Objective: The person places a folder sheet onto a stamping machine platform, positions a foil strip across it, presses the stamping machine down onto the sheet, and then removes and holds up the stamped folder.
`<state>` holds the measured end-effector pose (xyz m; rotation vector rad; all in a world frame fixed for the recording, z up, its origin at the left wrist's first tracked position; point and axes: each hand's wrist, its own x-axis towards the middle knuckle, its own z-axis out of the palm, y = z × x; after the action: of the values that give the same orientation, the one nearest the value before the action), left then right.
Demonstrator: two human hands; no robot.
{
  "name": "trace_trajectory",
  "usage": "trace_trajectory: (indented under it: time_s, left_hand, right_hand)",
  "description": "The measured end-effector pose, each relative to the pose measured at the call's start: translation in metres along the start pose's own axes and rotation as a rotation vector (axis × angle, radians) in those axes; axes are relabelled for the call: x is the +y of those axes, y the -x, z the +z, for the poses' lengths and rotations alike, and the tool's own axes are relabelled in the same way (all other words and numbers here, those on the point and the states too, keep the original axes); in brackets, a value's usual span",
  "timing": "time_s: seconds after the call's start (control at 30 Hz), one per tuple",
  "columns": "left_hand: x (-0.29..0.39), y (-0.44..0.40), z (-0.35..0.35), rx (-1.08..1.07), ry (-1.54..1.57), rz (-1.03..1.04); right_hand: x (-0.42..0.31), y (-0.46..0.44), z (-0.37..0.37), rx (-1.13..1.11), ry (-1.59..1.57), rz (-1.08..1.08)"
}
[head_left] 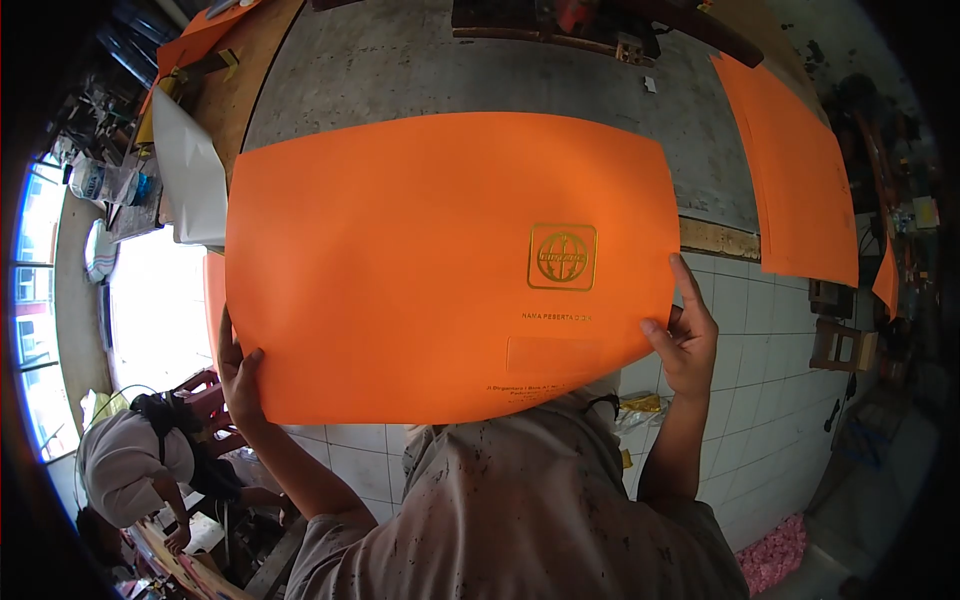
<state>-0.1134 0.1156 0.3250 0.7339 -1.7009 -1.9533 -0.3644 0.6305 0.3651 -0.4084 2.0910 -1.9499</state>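
Note:
A large orange sheet (400, 260) is held up in front of my body, gently curved. Gold print marks its right half: a square emblem with a globe, and small lettering below. My left hand (238, 375) grips the lower left edge, thumb on the front and the other fingers mostly hidden behind. At the right edge, my right hand (685, 335) holds the sheet between its thumb and fingers.
Behind the sheet lies a grey tabletop (350, 70). More orange sheets (800, 180) rest at the right. A person (140, 460) in a light shirt bends over at the lower left. A wooden stool (838, 346) stands on the tiled floor.

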Motion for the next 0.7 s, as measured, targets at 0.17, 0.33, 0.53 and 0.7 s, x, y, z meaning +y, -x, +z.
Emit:
trace_trajectory:
  time_s: [0.17,0.33,0.53,0.7]
  left_hand:
    - [0.0,-0.003,-0.003,-0.018,-0.02,0.006]
    - [0.003,-0.005,0.0,-0.072,-0.006,0.019]
    - [0.001,-0.01,-0.005,-0.086,-0.062,0.066]
    - [0.001,-0.011,-0.006,-0.073,-0.082,0.063]
  right_hand:
    - [0.003,-0.001,0.0,0.002,0.015,-0.003]
    - [0.002,-0.001,0.0,-0.001,0.014,0.0]
    - [-0.004,-0.001,0.002,0.007,0.034,-0.054]
    - [-0.01,0.002,0.001,0.012,0.062,-0.106]
